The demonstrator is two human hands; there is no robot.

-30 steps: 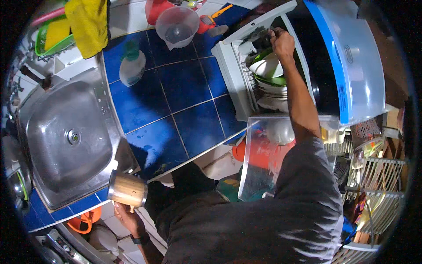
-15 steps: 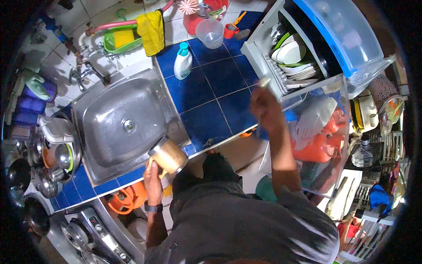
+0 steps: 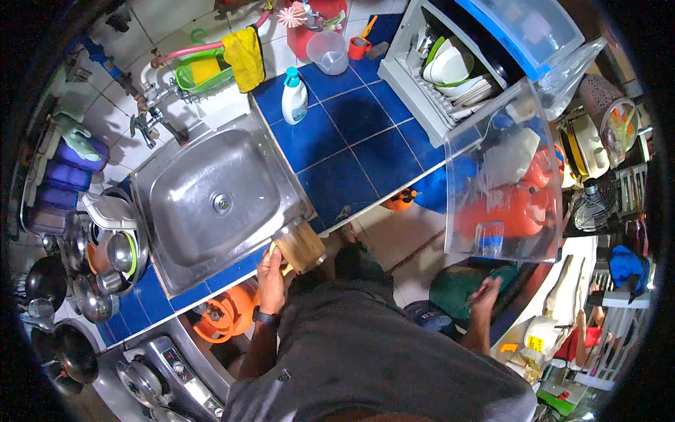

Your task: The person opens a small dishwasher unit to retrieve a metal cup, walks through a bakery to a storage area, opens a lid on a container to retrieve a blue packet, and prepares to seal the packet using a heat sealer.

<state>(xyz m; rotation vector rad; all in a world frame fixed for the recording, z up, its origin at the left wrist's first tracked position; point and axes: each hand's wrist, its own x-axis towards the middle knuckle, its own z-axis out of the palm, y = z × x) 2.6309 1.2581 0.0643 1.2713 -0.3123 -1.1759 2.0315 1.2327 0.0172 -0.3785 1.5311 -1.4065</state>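
Observation:
My left hand [image 3: 270, 280] grips the handle of a wood-patterned metal mug [image 3: 301, 246], held tilted over the near edge of the steel sink [image 3: 190, 232]. My right hand [image 3: 482, 298] is low at my right side, beside a dark green container [image 3: 450, 288], its fingers curled and slightly blurred; whatever they hold cannot be made out. Behind that hand stands the grey dish rack [image 3: 394, 63] with white and green plates [image 3: 457, 67], its clear lid [image 3: 457, 211] hanging open. A white bottle [image 3: 294, 98] stands upright on the blue tiles [image 3: 365, 162].
A stove [image 3: 176, 373] is at lower left, with pots and pans [image 3: 98, 302] above it. A yellow cloth [image 3: 242, 56] hangs behind the sink. A clear cup [image 3: 327, 53] and red container [image 3: 359, 48] sit at the back. Crowded racks [image 3: 619, 302] line the right side.
My right hand left the dish rack carrying a small pale utensil, then dropped down to my right side. My left hand still holds the mug. The view has shifted.

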